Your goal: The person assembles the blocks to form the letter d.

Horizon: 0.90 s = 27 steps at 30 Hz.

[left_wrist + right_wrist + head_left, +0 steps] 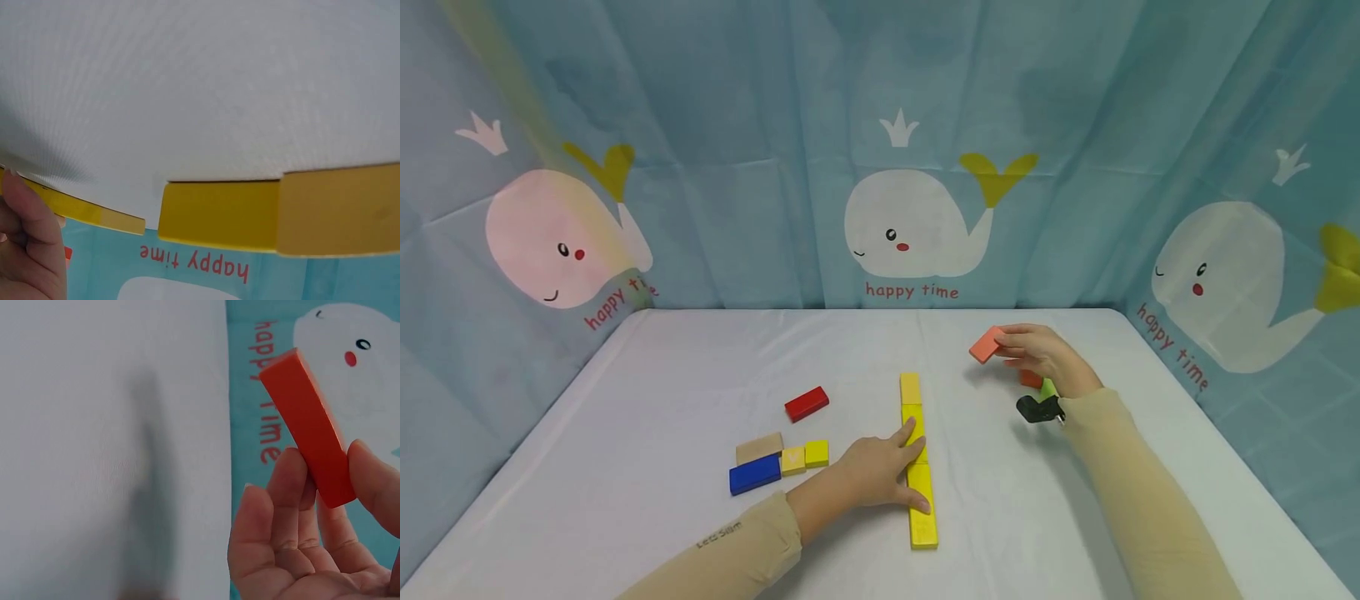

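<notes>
Thumb and fingers of the right hand (pixel 1037 350) are pinching a smooth, orange-red rectangular block (pixel 986 344) above the white tabletop (pixel 662 367).
The left hand (pixel 874 471) is spreading its fingers over a straight row of flat-faced yellow blocks (pixel 923 527), its thumb and fingertips touching them; left of the row, a red oblong block (pixel 807 404) is lying apart from a blue oblong block (pixel 755 475), while a creased teal curtain (pixel 737 225) is hanging behind.

The block row (pixel 919 477) lies left of apparently two part-hidden blocks (pixel 1030 379).
</notes>
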Each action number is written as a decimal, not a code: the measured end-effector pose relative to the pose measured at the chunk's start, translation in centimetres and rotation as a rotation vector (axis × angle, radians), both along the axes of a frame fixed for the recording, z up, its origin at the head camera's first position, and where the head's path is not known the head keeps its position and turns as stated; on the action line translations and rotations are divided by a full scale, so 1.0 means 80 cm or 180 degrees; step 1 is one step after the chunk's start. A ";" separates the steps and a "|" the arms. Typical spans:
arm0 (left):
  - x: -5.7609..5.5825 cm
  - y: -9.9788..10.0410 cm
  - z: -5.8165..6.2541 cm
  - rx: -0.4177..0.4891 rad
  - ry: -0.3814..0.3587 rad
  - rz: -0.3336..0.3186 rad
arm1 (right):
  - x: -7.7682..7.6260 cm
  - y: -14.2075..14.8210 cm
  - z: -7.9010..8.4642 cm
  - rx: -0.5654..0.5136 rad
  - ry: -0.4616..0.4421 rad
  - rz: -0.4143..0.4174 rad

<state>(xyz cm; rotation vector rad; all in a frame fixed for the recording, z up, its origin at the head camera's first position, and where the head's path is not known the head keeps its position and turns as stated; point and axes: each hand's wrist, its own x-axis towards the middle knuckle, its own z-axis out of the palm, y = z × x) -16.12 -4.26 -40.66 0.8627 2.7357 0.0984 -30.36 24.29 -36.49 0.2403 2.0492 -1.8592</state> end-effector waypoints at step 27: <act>0.000 0.001 0.001 -0.0072 -0.0069 0.0036 | -0.024 -0.078 -0.026 0.0238 -0.0101 0.0143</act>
